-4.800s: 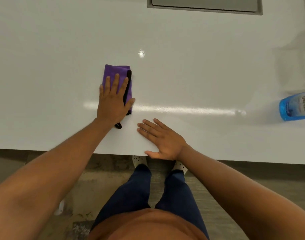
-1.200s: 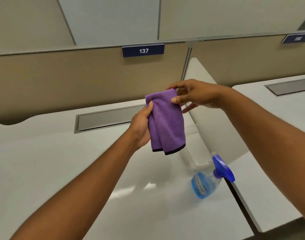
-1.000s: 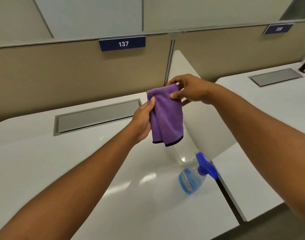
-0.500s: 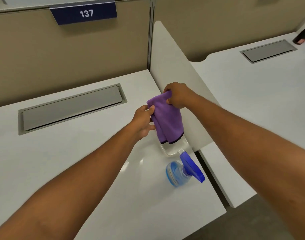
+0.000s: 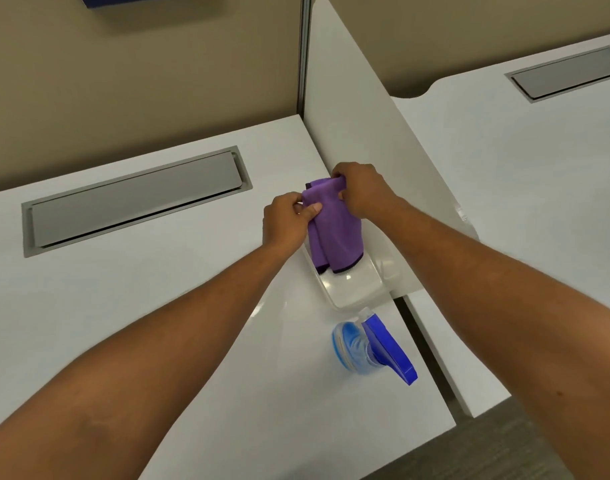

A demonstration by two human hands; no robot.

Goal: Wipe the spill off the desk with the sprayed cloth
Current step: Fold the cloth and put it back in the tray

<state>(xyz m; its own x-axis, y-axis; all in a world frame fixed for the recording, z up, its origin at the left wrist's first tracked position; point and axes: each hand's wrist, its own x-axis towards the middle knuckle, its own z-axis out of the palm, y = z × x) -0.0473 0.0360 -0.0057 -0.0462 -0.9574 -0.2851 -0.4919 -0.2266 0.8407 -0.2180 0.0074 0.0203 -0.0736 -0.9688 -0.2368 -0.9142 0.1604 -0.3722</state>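
Observation:
A folded purple cloth (image 5: 334, 233) with a dark hem hangs between both hands. My left hand (image 5: 286, 221) pinches its upper left edge, and my right hand (image 5: 360, 192) grips its top right corner. The cloth's lower end dips into a clear plastic tray (image 5: 357, 291) that stands on the white desk (image 5: 158, 306) against the side divider. No spill shows on the desk surface.
A blue spray bottle (image 5: 369, 348) stands just in front of the tray near the desk's right edge. A grey cable flap (image 5: 133, 199) is set into the desk at the back. The white divider (image 5: 359, 116) separates this desk from a neighbouring desk (image 5: 539, 202).
The view has tilted downward. Both hands have lowered the cloth from mid-air down to the clear tray. Earlier, my left hand pressed the cloth flat on the desk.

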